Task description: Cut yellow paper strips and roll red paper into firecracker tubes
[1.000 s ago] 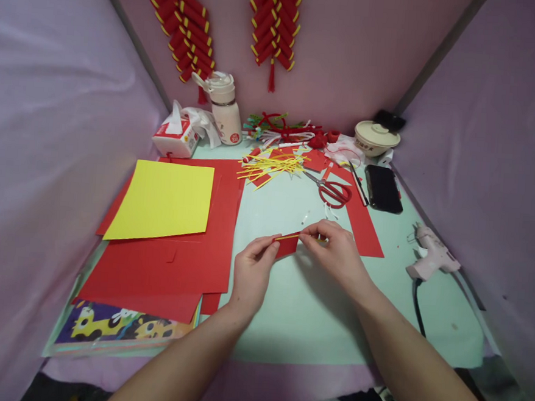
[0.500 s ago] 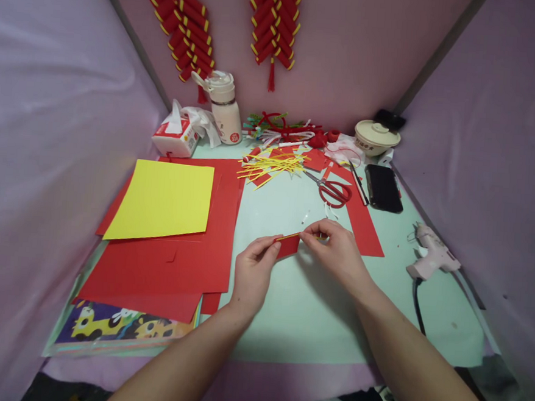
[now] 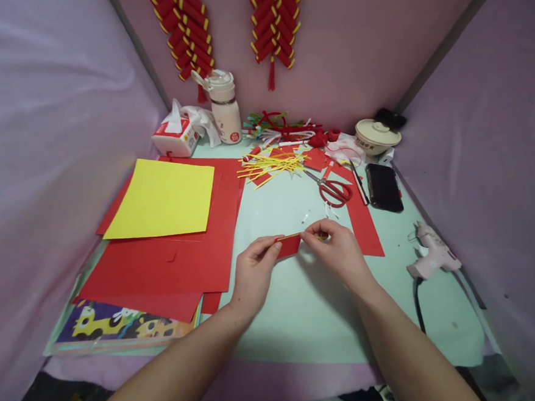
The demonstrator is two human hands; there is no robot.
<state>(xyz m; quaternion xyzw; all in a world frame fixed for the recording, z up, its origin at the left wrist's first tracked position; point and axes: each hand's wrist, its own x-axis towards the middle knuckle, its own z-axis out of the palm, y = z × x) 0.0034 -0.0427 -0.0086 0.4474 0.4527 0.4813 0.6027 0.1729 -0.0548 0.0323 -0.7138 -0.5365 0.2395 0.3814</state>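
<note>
My left hand (image 3: 256,270) pinches the left end of a small red paper piece (image 3: 288,247) between thumb and fingers, above the table's middle. Along the top edge of that piece lies a thin yellow strip (image 3: 294,235). Thumb and fingertips of my right hand (image 3: 331,244) are closed on the strip at the piece's right corner, and the strip's free end pokes out past them. Whether the right fingertips also grip the red paper is hidden. Beyond my hands are a pile of yellow strips (image 3: 274,164) and red-handled scissors (image 3: 334,193).
Red sheets (image 3: 171,273) and a yellow sheet (image 3: 167,199) lie left. A glue gun (image 3: 433,255) with its cord and a black phone (image 3: 384,188) are at right. A bottle (image 3: 226,118), tissue pack (image 3: 175,139) and lidded bowl (image 3: 376,138) stand along the back.
</note>
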